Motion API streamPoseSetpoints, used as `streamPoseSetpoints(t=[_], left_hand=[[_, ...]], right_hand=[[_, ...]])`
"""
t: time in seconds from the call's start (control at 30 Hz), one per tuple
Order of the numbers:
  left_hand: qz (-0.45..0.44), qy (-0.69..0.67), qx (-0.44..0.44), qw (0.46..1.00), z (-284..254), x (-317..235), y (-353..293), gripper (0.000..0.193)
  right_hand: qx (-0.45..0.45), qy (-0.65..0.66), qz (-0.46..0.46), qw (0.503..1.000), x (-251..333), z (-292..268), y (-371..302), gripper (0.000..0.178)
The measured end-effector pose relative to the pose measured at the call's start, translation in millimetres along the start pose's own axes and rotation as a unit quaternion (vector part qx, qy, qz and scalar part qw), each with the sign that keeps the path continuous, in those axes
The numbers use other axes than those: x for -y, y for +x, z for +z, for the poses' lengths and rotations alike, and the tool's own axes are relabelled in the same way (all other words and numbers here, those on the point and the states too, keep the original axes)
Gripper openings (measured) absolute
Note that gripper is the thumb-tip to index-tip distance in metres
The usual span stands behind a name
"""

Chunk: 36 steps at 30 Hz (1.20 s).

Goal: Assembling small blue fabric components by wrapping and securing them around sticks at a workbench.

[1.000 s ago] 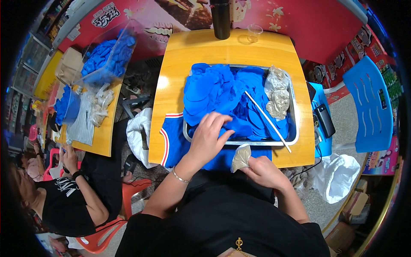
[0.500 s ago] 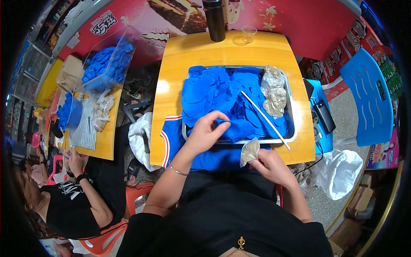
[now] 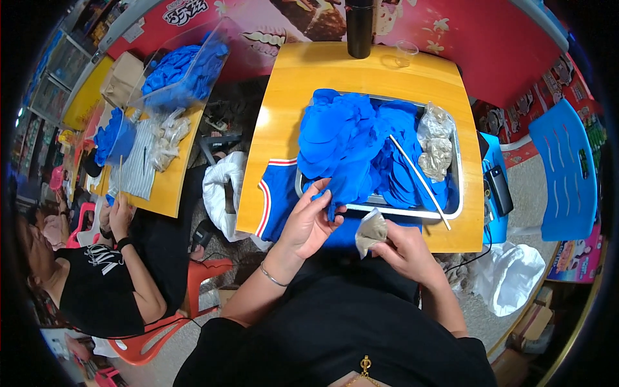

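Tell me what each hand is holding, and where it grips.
Left hand pinches a blue fabric piece by its lower edge at the tray rim. Right hand holds a small grey pouch by its bottom end.

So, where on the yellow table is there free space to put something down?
Bare patches on the yellow table: left of the metal tray, and behind it, around the dark bottle and clear cup. The tray and near edge are crowded with blue cloth pieces.

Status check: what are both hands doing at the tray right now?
Left hand pinching a blue fabric piece at tray edge. Right hand holding a small grey pouch. White stick lies across the pile.
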<state>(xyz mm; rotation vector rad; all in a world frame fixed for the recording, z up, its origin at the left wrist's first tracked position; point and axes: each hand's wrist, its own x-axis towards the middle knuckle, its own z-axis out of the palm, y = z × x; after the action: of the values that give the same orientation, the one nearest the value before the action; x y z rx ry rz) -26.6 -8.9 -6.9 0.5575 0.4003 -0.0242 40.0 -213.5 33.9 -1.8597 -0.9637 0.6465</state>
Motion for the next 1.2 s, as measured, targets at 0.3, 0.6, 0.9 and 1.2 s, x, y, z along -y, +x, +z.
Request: streamPoseSetpoints(t=[0.3,0.6,0.9,1.2], left_hand=[[-0.004,0.017,0.015,1.0,-5.7,7.6,-11.0,0.036],[0.003,0.027,0.037,0.999,-1.5,13.0,-8.7,0.04],[-0.019,0.001,0.066,0.998,-11.9,16.5,-5.1,0.043],[-0.003,0.029,0.043,0.999,0.3,17.9,-8.7,0.043]], right_hand=[[0.005,-0.026,-0.074,0.997,9.2,15.9,17.3,0.021],[0.005,-0.023,-0.085,0.996,11.6,17.0,20.9,0.02],[-0.077,-0.003,-0.017,0.997,9.0,16.3,19.7,0.02],[-0.129,0.278,0.091,0.948,-10.2,27.2,19.9,0.045]])
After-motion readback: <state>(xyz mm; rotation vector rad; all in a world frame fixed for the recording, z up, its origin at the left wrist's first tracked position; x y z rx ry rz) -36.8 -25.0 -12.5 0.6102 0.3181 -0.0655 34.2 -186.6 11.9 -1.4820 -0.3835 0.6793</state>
